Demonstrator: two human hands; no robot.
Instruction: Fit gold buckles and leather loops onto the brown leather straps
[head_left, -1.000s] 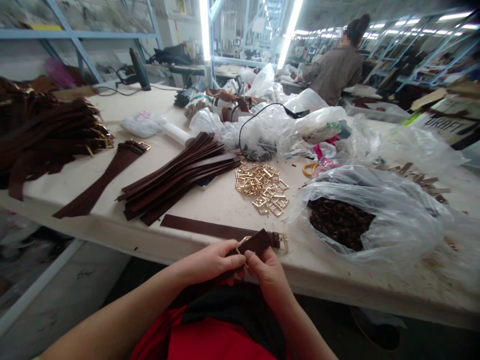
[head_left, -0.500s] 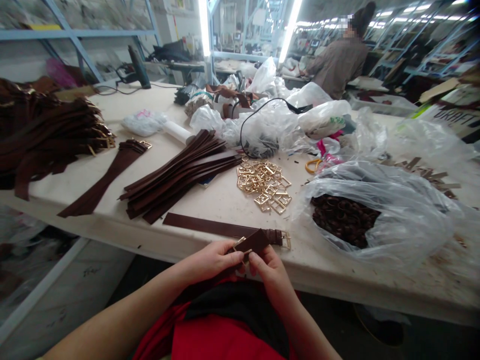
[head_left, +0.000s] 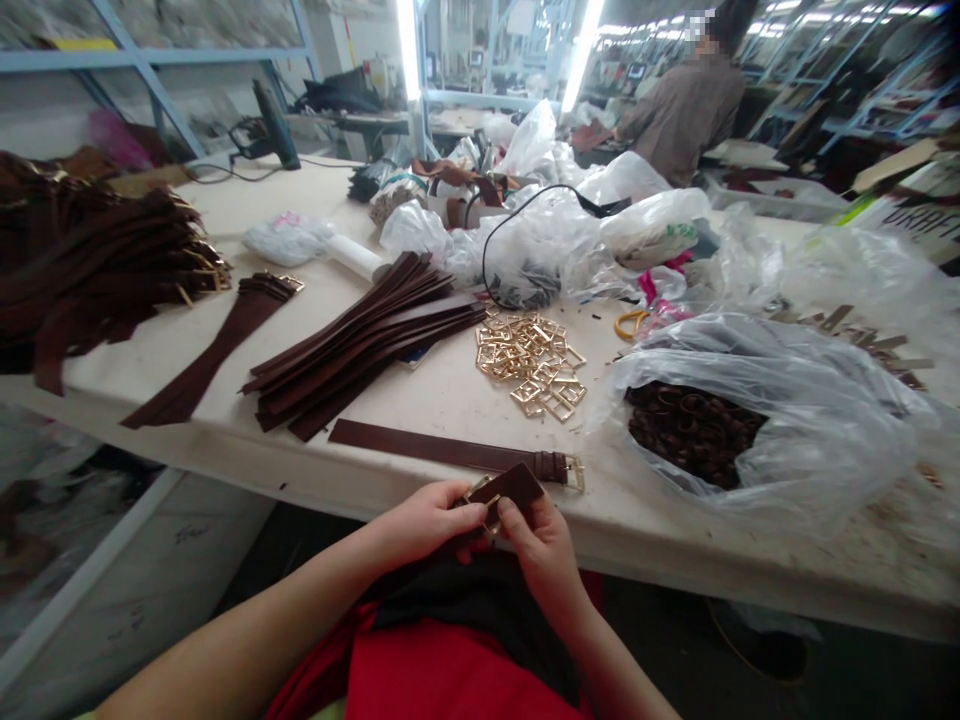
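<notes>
Over the table's front edge, my left hand (head_left: 439,515) pinches a gold belt buckle (head_left: 480,492) set against a dark brown leather strap (head_left: 516,488). My right hand (head_left: 538,535) is closed on the strap, its thumb pressed on the face close to the buckle. The strap's far part drops out of sight below my hands. Just beyond them lies a brown strap with a gold buckle at its right end (head_left: 450,450). Loose gold buckles (head_left: 529,360) are heaped farther back, beside a fanned stack of brown straps (head_left: 352,350).
To the right, an open clear plastic bag (head_left: 810,420) holds small brown leather loops. Buckled straps (head_left: 97,270) are piled at the far left. Crumpled plastic bags (head_left: 517,240), a black cable and yellow-handled scissors (head_left: 630,323) lie behind. A person (head_left: 686,110) stands across the table.
My right thumb has shifted slightly on the strap, and the strap's end is turned a little. Both hands stay in nearly the same place. The view has moved slightly.
</notes>
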